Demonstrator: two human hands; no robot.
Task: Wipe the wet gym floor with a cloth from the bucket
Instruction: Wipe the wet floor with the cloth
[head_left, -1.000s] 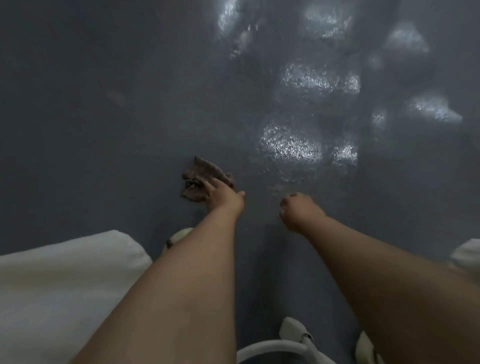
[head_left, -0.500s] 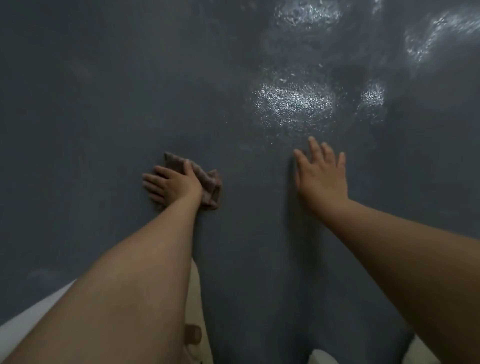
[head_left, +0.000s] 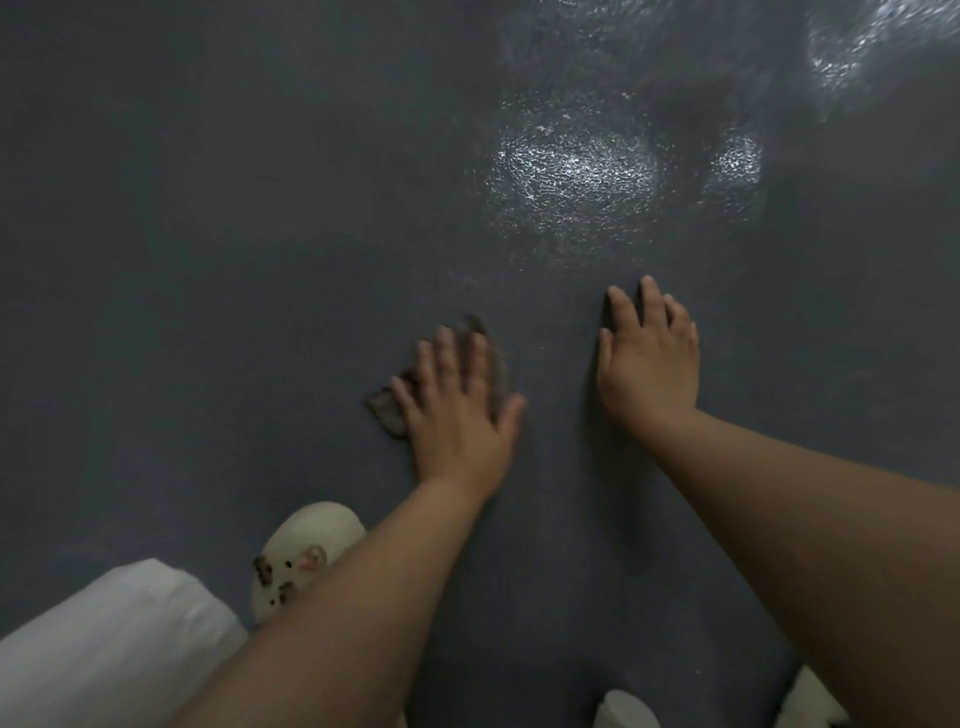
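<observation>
A small brown cloth (head_left: 385, 411) lies on the dark grey gym floor (head_left: 208, 234), mostly hidden under my left hand (head_left: 457, 410). That hand presses flat on the cloth with straight, spread fingers and is motion-blurred. My right hand (head_left: 649, 364) rests flat on the bare floor just to the right, fingers straight. A shiny wet patch (head_left: 571, 171) glistens on the floor beyond both hands, and another wet patch (head_left: 872, 47) shows at the top right. No bucket is in view.
My pale slipper (head_left: 306, 551) and light trouser leg (head_left: 104, 649) sit at the lower left. Another pale slipper (head_left: 626, 709) peeks in at the bottom right edge. Dry-looking floor spreads to the left.
My left hand has slid the cloth to the right, closer to my right hand, and its fingers now point forward. The right hand stays flat on the floor.
</observation>
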